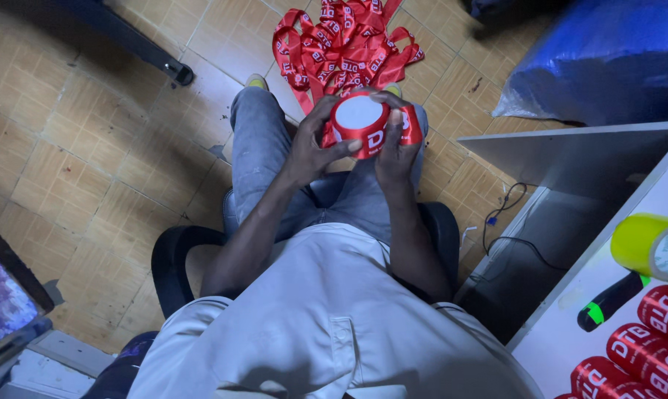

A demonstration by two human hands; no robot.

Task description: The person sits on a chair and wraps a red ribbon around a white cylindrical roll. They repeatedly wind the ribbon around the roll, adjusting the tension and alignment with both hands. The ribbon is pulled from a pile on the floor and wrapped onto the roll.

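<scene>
A roll of red printed ribbon (359, 120) with a white round face is held over my knees. My left hand (315, 140) grips its left side, thumb across the front edge. My right hand (394, 144) holds the right side, fingers curled over the top, with a loose red ribbon end (412, 125) running past those fingers. I sit on a black chair (173, 255), legs in grey trousers.
A heap of loose red ribbon (341, 41) lies on the tiled floor beyond my feet. A white desk (570, 340) at right carries a yellow tape roll (648, 244), a black and green tool (608, 301) and red ribbon rolls (648, 355). A blue bag (607, 52) sits at top right.
</scene>
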